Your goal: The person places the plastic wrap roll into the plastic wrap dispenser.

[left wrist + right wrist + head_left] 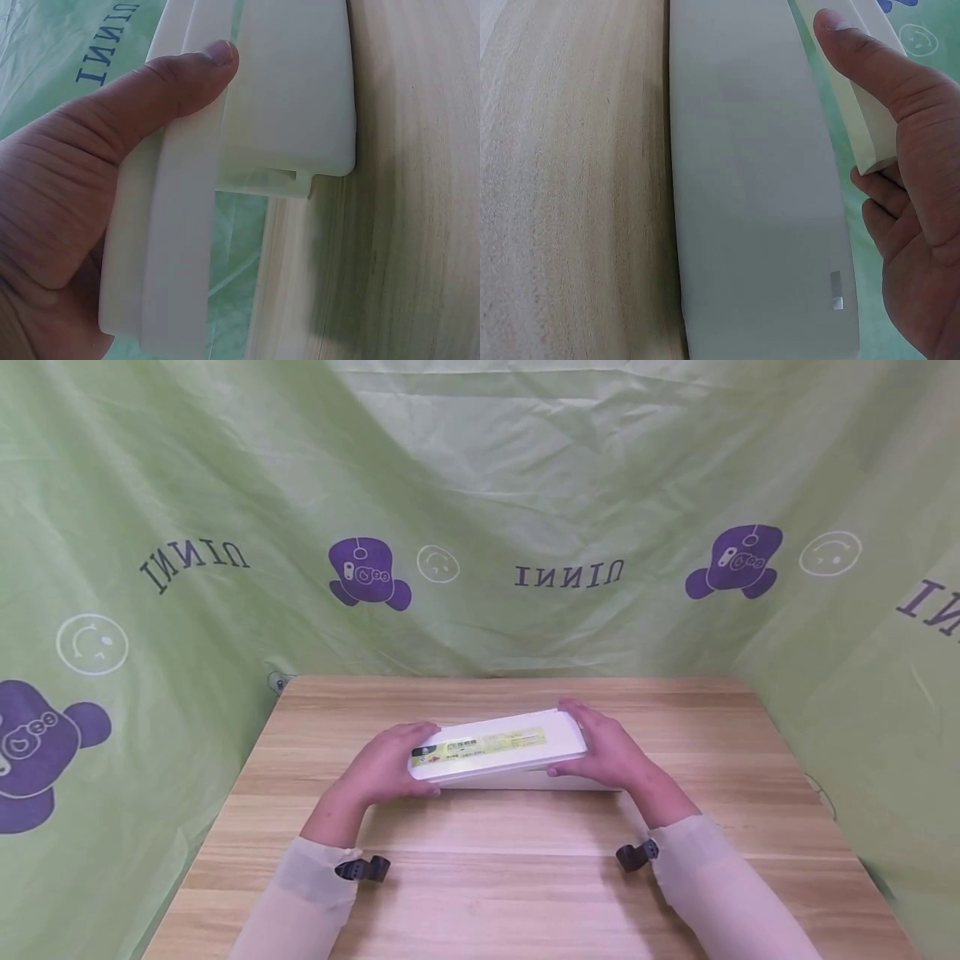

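A long white lid with a yellow-green printed label on top is held by both hands over a white box on the table. My left hand grips the lid's left end, thumb on the near side and fingers behind. At the other end, my right hand pinches it between thumb and fingers. The lid tilts, its right end farther back. Both wrist views show a gap between lid and box. The box's end has a small protruding tab, and its long side bears a small silvery mark.
The wood-grain table carries the box toward its far half. Green curtains with purple cartoon figures and lettering hang behind and at both sides. A black wrist camera sits on the left sleeve, another camera on the right.
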Demonstrator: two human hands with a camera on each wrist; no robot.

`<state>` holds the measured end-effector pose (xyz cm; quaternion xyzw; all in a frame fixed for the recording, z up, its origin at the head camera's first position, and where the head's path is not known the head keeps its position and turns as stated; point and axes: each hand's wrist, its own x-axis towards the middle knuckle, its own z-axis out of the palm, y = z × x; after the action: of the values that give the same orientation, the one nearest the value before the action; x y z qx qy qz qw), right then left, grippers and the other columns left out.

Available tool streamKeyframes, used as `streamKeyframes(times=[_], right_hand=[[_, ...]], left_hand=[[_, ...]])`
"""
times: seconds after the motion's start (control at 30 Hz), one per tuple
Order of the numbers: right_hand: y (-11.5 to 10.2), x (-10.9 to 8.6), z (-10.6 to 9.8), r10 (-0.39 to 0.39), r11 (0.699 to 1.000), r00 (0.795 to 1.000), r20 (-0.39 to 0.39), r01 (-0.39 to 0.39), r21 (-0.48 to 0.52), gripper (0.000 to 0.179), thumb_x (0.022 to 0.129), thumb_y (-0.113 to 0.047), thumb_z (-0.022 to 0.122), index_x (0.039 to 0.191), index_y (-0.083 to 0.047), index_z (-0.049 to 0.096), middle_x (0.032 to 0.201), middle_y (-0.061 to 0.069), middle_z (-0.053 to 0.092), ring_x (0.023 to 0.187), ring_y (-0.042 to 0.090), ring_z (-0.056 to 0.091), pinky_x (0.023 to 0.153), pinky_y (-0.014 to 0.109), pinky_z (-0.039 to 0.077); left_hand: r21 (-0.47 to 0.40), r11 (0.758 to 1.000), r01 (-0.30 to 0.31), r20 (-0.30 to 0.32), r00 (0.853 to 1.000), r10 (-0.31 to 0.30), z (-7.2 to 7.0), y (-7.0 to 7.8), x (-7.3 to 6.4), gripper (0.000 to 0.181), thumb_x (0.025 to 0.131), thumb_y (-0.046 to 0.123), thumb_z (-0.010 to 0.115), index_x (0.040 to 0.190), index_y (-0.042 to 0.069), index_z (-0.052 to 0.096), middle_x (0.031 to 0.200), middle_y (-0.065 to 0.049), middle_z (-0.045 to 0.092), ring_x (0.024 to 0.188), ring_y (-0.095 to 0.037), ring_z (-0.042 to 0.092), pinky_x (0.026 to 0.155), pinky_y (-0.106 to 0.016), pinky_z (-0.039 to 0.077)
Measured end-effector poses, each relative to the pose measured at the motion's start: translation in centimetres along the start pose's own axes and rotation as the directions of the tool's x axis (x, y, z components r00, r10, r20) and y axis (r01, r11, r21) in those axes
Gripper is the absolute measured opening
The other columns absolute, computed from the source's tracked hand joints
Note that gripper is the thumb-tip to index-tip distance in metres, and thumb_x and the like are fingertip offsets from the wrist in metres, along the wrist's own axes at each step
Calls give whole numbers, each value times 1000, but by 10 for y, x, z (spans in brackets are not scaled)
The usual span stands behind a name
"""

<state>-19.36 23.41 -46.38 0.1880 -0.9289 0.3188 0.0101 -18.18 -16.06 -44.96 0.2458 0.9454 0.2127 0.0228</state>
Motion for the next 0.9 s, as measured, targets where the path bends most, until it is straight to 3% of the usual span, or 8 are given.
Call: streamKeyframes(times=[0.2,0.33,0.53,0.9], right_hand=[[2,-4,0,-16,1000,999,-31,16,6,111,61,-54,98,152,-19,47,132,16,67,106,30,66,94,52,55],[2,-6,-1,-21,1000,998,-52,21,-1,111,60,-55,98,152,-19,47,126,15,70,100,28,66,89,50,56],[6,-10,-5,16,1000,998,-64,-16,0,114,61,-58,97,154,-16,46,129,16,69,104,31,66,92,51,56],[11,-17,-13,58,998,996,-64,-57,23,117,62,-59,96,156,-12,44,137,18,64,114,35,64,101,57,52]], left_hand=[[25,1000,-1,0,1000,1,0,-1,1,105,63,52,96,153,16,53,154,-5,54,142,-32,49,120,-53,36],[43,999,-1,-21,1000,1,0,-1,1,108,62,56,95,153,17,53,154,-6,54,142,-33,48,121,-54,33],[69,998,-6,-61,998,10,-1,-6,1,110,63,61,93,154,14,51,155,-6,53,143,-34,47,125,-54,25],[54,998,33,-75,997,-29,-5,-9,-1,116,64,63,92,157,12,46,159,-8,48,146,-36,42,122,-56,31]])
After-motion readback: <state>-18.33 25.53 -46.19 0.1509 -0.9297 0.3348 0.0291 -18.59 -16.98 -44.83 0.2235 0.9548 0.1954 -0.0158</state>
